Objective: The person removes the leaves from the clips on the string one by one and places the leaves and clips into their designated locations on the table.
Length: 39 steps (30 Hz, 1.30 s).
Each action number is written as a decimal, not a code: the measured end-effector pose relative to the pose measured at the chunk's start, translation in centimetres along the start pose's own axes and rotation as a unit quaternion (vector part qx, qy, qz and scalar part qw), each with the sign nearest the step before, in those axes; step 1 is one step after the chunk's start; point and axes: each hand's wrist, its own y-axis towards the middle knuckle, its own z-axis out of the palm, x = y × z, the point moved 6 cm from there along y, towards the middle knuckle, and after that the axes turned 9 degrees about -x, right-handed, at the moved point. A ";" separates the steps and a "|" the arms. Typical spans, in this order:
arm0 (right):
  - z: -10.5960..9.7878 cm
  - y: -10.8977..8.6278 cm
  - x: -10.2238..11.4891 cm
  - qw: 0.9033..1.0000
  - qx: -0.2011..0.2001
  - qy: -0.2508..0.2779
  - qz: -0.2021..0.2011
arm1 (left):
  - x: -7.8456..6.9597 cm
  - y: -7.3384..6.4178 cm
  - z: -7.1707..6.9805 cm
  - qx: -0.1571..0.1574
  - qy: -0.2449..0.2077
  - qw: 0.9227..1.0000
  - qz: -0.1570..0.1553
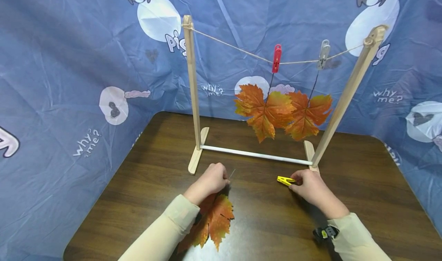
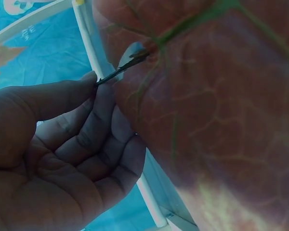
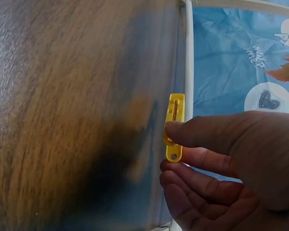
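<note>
My left hand (image 1: pixel 213 178) pinches the thin dark stem (image 2: pixel 120 70) of an orange-red artificial maple leaf (image 1: pixel 221 217) between thumb and fingers. The leaf hangs below that hand, partly behind the sleeve, and fills the right of the left wrist view. Over at the right, my right hand (image 1: pixel 312 188) pinches a yellow clothespin (image 3: pixel 175 120) between thumb and fingers, above the table near the stand's right foot. On the twine (image 1: pixel 231 45), a red clothespin (image 1: pixel 277 58) and a grey clothespin (image 1: pixel 323 54) each hold a hanging maple leaf (image 1: pixel 264 113) by its stem.
A wooden stand with a left post (image 1: pixel 192 81), a right post (image 1: pixel 348 96) and a white lower bar (image 1: pixel 255 154) stands on the brown table (image 1: pixel 255 207). Behind it hangs a blue printed cloth (image 1: pixel 69 61).
</note>
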 end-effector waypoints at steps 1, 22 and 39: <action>0.0 0.0 -0.1 1.000 0.000 -0.001 0.002 | 0.0 0.0 0.1 -0.001 0.001 1.000 0.000; 0.5 0.1 -1.0 1.000 0.021 -0.014 0.010 | 0.6 0.1 0.8 -0.007 0.003 1.000 -0.004; -0.1 -0.1 -0.6 1.000 0.003 -0.005 -0.001 | 0.9 -0.1 0.5 0.000 -0.012 1.000 -0.006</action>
